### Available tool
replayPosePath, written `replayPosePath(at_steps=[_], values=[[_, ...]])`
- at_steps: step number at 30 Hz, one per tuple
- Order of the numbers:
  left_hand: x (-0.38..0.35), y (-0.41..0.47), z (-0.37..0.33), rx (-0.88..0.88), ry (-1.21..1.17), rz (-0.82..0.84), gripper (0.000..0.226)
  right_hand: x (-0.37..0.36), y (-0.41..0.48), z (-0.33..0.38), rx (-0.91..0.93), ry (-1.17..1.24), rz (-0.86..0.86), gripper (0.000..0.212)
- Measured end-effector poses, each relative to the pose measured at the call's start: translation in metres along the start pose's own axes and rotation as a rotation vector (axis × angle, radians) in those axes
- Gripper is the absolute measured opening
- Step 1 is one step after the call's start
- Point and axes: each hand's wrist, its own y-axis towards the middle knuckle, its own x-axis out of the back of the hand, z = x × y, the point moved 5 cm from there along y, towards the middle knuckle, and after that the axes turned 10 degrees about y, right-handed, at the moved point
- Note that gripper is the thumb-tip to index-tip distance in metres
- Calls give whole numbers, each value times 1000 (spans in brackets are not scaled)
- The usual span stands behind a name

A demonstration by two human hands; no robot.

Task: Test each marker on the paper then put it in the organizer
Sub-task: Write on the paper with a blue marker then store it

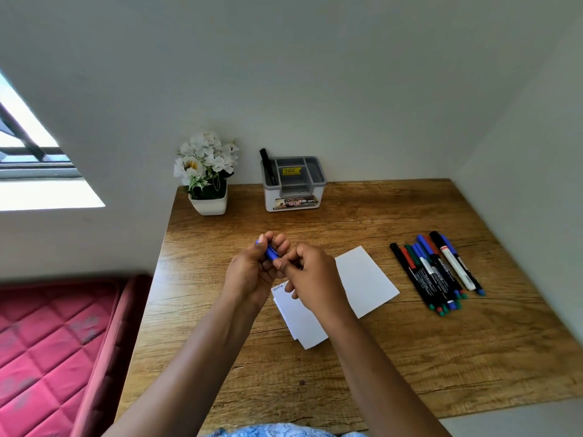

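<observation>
My left hand (252,266) grips a blue marker cap (269,251) above the table. My right hand (310,275) is curled close beside it, fingers meeting the cap's lower end; the marker body is hidden inside my fingers. White paper (362,279) lies under my hands, with a line of handwriting near its left edge. A pile of several markers (437,272) with blue, green, red and black caps lies to the right. The grey and white organizer (295,184) stands at the back by the wall, with one black marker (268,167) upright in its left compartment.
A white pot of artificial flowers (206,175) stands at the table's back left corner. Walls close the table in at the back and right. A red mattress (56,348) lies below the table's left edge. A window (28,152) is at the far left.
</observation>
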Motion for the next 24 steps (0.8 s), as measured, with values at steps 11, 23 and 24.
replayPosePath(at_steps=[11,23,24], values=[[67,28,-60,-38,-112,-208,23,16,-22,9,-34,-32,53,8],[55,-45,33,-818,1668,165,36,36,-10,-40,-279,973,-67,23],[58,-46,41,-829,1731,196,41,35,-10,-45,-260,891,-87,19]])
